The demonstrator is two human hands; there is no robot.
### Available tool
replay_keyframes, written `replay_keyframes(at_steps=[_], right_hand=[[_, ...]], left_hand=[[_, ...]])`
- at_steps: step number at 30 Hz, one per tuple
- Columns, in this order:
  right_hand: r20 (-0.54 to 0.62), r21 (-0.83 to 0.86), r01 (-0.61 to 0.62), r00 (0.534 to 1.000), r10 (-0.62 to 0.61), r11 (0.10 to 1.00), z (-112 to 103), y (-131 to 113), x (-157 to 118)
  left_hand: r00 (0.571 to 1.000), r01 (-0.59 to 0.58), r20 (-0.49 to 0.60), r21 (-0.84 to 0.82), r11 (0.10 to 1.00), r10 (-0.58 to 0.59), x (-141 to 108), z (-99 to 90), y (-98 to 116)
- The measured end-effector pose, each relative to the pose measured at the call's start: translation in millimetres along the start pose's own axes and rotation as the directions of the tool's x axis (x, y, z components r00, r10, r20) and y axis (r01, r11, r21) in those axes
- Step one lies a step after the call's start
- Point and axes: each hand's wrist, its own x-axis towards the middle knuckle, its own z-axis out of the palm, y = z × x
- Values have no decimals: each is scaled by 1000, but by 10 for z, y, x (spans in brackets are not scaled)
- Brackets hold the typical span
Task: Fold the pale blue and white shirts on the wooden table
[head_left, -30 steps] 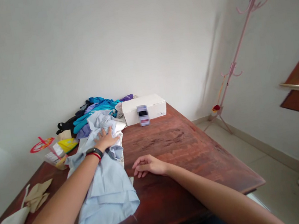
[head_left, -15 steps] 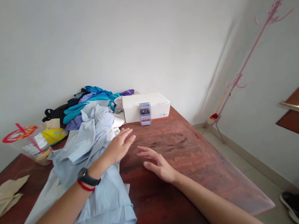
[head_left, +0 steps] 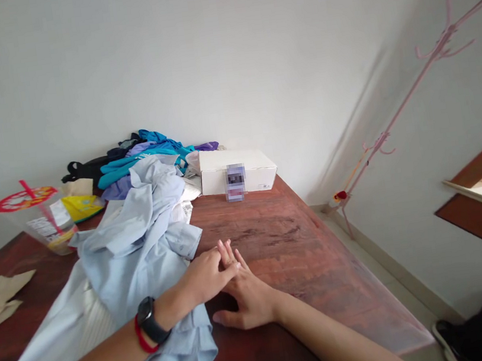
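Over the wooden table point(head_left: 277, 247), my left hand point(head_left: 203, 276) bends its fingers over the fingers of my right hand and closes on them with the thumb. A black watch and a red band circle that wrist. My right hand point(head_left: 250, 295) is palm down, its fingers stretched and its thumb spread to the side; part of the fingers is covered by my left hand. Beneath my left forearm lies a crumpled light blue shirt point(head_left: 125, 280), whose edge is just left of my hands. Neither hand grips the shirt.
Behind stand a white box point(head_left: 218, 180) and a small blurred purple pack point(head_left: 235, 182). Piled clothes point(head_left: 160, 150) lie at the back left. A lidded plastic cup point(head_left: 45, 226), a yellow packet point(head_left: 83, 207) and brown paper point(head_left: 1, 298) are left. A pink coat stand point(head_left: 406, 82) leans right.
My hands were apart and are now together; my left hand has come down and right onto my right hand's fingers. The view has shifted slightly.
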Motion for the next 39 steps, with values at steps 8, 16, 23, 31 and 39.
replay_keyframes(at_steps=[8,16,23,31,39], right_hand=[[-25,-38,28,999,-29,999,130,53,-16],[72,62,24,997,-28,998,2,147,-24],[41,98,-39,999,36,994,-23,152,-48],[48,41,-25,999,23,999,-49,117,-43],[30,56,-15,999,14,998,-49,133,-46]], left_hand=[[997,-75,-6,-52,996,74,-53,123,59],[989,-139,-19,234,962,147,-23,161,-239],[987,-153,89,306,940,132,6,133,-369],[985,-152,140,404,902,103,19,130,-358],[977,-120,210,454,883,25,-7,59,-223]])
